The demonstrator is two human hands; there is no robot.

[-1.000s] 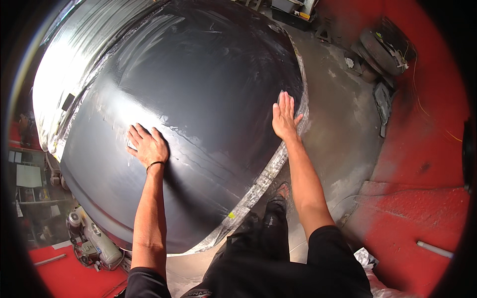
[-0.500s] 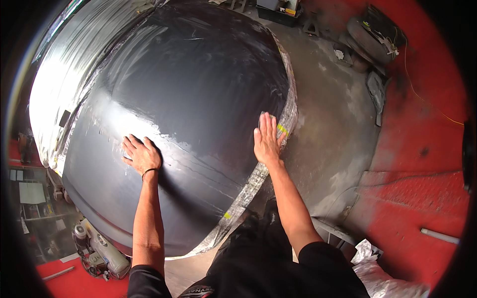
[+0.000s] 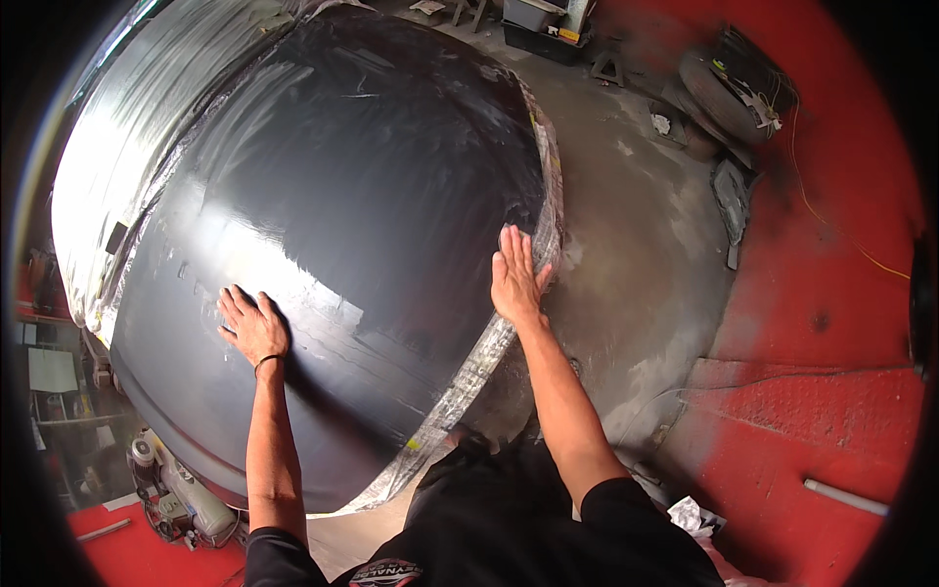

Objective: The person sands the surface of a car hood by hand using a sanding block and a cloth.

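A dark grey car hood [image 3: 381, 166] with a dull, smeared sheen spreads out in front of me. My left hand [image 3: 256, 328] lies flat on its near left part, fingers spread, beside a bright reflection; a thin dark band circles the wrist. At the hood's right edge rests my right hand [image 3: 516, 279], fingers stretched out and thumb apart. A small grey edge peeks out beneath its fingertips, too little to name. Silvery masking film [image 3: 460, 391] runs along that edge, with yellow tape bits [image 3: 412, 444] on it.
Shiny plastic sheeting [image 3: 117, 176] covers the area left of the hood. An air compressor [image 3: 191, 499] stands at lower left. To the right are a grey floor [image 3: 636, 254], a red floor area [image 3: 782, 411], a tyre [image 3: 724, 103], a yellow cord [image 3: 812, 210] and a pale rod [image 3: 846, 497].
The view has shifted slightly. My right hand has slid a little outward along the hood's edge and now covers a yellow tape mark. The left hand stays at nearly the same place.
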